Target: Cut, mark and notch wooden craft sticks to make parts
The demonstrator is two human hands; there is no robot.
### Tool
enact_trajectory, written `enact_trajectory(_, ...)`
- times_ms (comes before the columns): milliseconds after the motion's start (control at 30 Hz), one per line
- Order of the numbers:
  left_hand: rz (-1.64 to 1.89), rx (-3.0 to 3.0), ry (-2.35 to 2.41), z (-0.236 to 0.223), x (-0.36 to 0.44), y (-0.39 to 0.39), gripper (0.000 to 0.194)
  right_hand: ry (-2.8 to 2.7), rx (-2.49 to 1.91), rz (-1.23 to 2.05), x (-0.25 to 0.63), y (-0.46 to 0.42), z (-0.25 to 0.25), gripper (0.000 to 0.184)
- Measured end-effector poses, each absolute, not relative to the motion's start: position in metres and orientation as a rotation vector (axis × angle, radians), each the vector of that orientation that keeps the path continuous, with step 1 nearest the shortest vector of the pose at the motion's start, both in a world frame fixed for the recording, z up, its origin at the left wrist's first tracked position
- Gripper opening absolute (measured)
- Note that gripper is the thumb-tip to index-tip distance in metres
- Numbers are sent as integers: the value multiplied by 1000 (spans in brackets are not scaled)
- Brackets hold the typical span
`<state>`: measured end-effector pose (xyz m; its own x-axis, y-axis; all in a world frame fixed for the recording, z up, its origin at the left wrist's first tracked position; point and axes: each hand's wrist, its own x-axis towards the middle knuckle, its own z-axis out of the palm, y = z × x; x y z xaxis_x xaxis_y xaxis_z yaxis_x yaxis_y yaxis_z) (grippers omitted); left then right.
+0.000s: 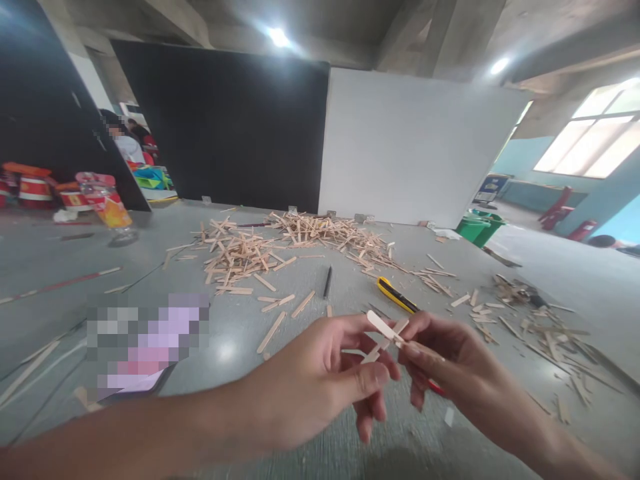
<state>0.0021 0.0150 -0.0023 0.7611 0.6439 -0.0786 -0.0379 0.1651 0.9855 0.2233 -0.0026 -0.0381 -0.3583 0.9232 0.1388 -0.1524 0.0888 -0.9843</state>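
My left hand (325, 380) and my right hand (445, 363) meet low in the middle of the view, fingers pinched together around crossed wooden craft sticks (384, 331). One stick points up to the left, another slants down between the fingertips. A red thing (436, 387) shows under my right fingers; I cannot make out what it is. Both hands hover above the grey floor (300, 427).
A big heap of wooden sticks (280, 247) lies ahead, with more scattered at the right (540, 327). A yellow utility knife (397, 294) and a dark pen (327, 281) lie close by. A plastic jar (107, 207) stands at left. A person sits at the far left.
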Motion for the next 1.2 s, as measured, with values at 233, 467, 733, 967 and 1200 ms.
enact_trajectory(233, 452, 1277, 494, -5, 3, 14, 25, -1393, -757, 1494, 223, -6, -38, 12)
enact_trajectory(467, 479, 1306, 543, -5, 6, 11, 35, -1382, -751, 1579, 215, -13, -40, 19)
enact_trajectory(733, 482, 1327, 580, -11, 5, 7, 41, -1365, -800, 1586, 214, -14, -44, 22)
enact_trajectory(967, 529, 1113, 415, -16, 10, 8, 34, -1282, -797, 1765, 214, -13, -43, 24)
enact_trajectory(1200, 496, 1067, 327, -16, 11, 14, 20, -1212, -811, 1707, 213, -15, -45, 32)
